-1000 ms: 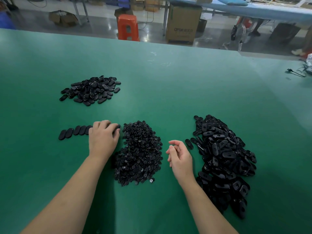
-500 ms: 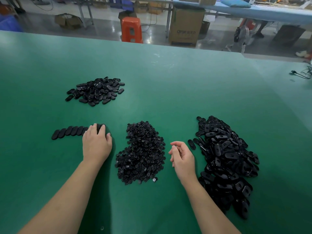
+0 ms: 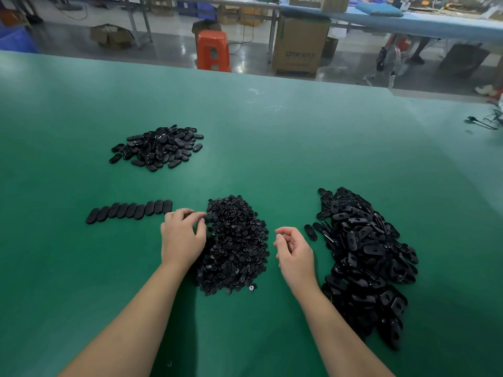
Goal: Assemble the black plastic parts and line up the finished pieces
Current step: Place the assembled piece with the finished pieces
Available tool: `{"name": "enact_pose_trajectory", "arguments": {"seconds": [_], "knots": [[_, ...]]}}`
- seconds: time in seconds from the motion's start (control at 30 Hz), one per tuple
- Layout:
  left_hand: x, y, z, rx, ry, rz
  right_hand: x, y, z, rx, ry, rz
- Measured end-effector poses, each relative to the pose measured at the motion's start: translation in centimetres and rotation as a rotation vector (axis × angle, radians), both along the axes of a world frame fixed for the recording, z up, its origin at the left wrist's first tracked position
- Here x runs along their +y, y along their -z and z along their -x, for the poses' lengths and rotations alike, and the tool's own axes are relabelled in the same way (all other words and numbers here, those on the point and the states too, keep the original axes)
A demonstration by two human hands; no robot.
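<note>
Though small and hard, probably light, slippery: best pinched by edges. Left hand (image 3: 183,238) curled over middle heap of small inserts (image 3: 234,244), grip unclear; right hand (image 3: 294,253) loosely curled, empty. Oval shells (image 3: 366,258) right; finished row (image 3: 130,210) left.

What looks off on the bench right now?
Little. One small part showing a pale centre lies loose at the near edge of the middle pile, and one oval piece lies apart, left of the right pile.
</note>
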State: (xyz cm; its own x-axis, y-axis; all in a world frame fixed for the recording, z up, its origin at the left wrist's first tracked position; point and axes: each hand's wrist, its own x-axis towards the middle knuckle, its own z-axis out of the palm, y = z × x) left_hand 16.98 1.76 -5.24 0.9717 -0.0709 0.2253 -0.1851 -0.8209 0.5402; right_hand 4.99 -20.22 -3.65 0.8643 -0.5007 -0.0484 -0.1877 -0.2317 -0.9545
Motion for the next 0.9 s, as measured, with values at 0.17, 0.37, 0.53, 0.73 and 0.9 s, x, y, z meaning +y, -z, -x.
{"name": "enact_pose_trajectory", "arguments": {"seconds": [0.17, 0.37, 0.53, 0.73, 0.9], "knots": [[0.2, 0.1, 0.0, -0.056, 0.050, 0.008, 0.0, -0.4, 0.1, -0.017, 0.137, 0.305], [0.2, 0.2, -0.2, -0.046, 0.053, 0.003, -2.9, -1.1, -0.8, 0.362, 0.063, 0.883], [0.3, 0.3, -0.2, -0.031, 0.038, 0.013, -3.9, -0.6, -0.3, 0.475, 0.016, 0.934], [0.2, 0.4, -0.3, -0.021, 0.026, 0.003, -4.1, -0.5, -0.2, 0.402, -0.042, 0.848], [0.1, 0.2, -0.2, -0.025, 0.019, -0.016, -4.7, -1.0, -0.6, 0.395, -0.124, 0.847]]}}
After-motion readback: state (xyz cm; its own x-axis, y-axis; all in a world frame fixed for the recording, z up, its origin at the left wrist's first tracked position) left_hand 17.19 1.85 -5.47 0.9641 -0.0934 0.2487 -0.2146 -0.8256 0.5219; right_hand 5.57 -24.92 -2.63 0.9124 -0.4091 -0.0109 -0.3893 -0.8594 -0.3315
